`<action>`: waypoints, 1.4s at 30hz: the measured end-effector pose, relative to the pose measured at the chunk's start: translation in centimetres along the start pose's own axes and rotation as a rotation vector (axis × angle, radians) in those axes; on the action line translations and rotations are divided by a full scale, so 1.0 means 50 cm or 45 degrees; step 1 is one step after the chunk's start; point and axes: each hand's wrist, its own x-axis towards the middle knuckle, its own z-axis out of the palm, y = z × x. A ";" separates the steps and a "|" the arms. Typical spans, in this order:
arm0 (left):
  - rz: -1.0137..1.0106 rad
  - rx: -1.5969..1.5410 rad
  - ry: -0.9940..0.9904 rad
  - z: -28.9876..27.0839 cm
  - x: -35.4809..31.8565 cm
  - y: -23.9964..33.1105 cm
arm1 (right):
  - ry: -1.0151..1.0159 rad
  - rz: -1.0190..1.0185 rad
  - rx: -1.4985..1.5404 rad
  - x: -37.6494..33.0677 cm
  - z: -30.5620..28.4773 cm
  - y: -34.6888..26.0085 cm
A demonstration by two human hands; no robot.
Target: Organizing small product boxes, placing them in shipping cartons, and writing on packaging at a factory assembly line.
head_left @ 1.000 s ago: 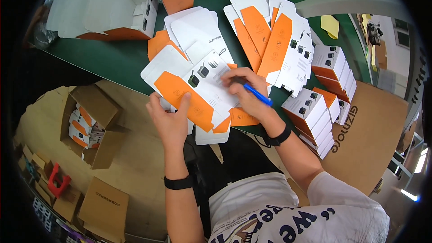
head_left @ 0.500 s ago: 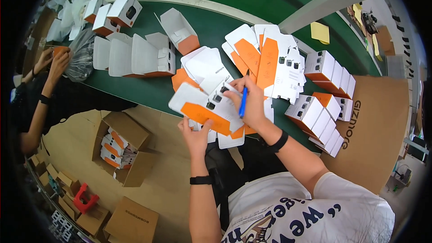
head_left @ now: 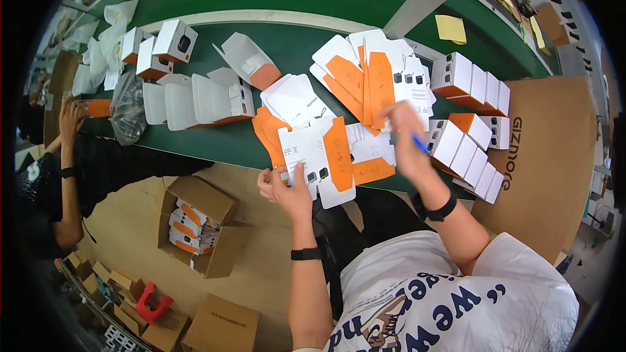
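Observation:
My left hand (head_left: 287, 190) grips the near edge of a flattened white and orange carton (head_left: 306, 150), thumb on top. Printed pictures and small text show on its white face. My right hand (head_left: 407, 140), smeared by motion, is off that carton, with a blue pen (head_left: 419, 144) held in it. It is nearest to a fanned pile of flat cartons (head_left: 381, 85) at the table's far side. Another flat carton (head_left: 372, 150) lies between my hands, partly under the held one. More flat cartons (head_left: 293, 98) lie just beyond my left hand.
Folded white boxes stand in rows (head_left: 469, 85) at the right, beside a large brown cardboard sheet (head_left: 541, 150). Open boxes (head_left: 195, 101) and closed ones (head_left: 175, 42) stand at the left. A co-worker's hand (head_left: 70, 120) holds an orange piece. A brown carton (head_left: 202, 221) of packages sits on the floor.
The carton in my left hand has turned, its orange panel now upright at the right. My right hand has left it, moving right with the pen. The view has shifted slightly.

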 end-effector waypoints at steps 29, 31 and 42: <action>0.654 0.185 -0.610 0.043 0.077 0.020 | -0.723 0.003 0.042 -0.034 0.164 0.154; 0.635 0.162 -0.600 0.047 0.076 0.012 | -0.761 -0.024 -0.007 -0.034 0.165 0.162; 0.609 0.146 -0.611 0.045 0.078 0.011 | -0.683 -0.176 -0.115 -0.044 0.160 0.184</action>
